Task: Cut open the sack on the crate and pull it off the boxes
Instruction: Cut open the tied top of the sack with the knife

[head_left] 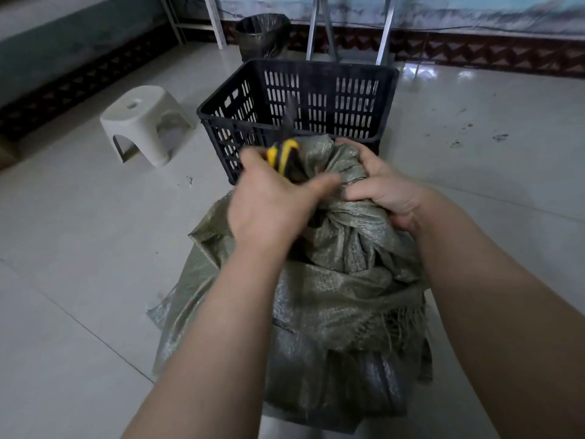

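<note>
A green woven sack stands bundled in front of me, its top gathered into a knot-like neck. My right hand is shut on the gathered top of the sack. My left hand grips scissors with yellow-and-black handles, the dark blades pointing up and away, blurred, just left of the sack's neck. An open black slatted plastic crate stands right behind the sack. The sack hides whatever is in and under it.
A low white plastic stool sits on the tiled floor to the left. A bin lined with a black bag stands by the far wall, between white metal legs. Pale floor tiles lie on both sides.
</note>
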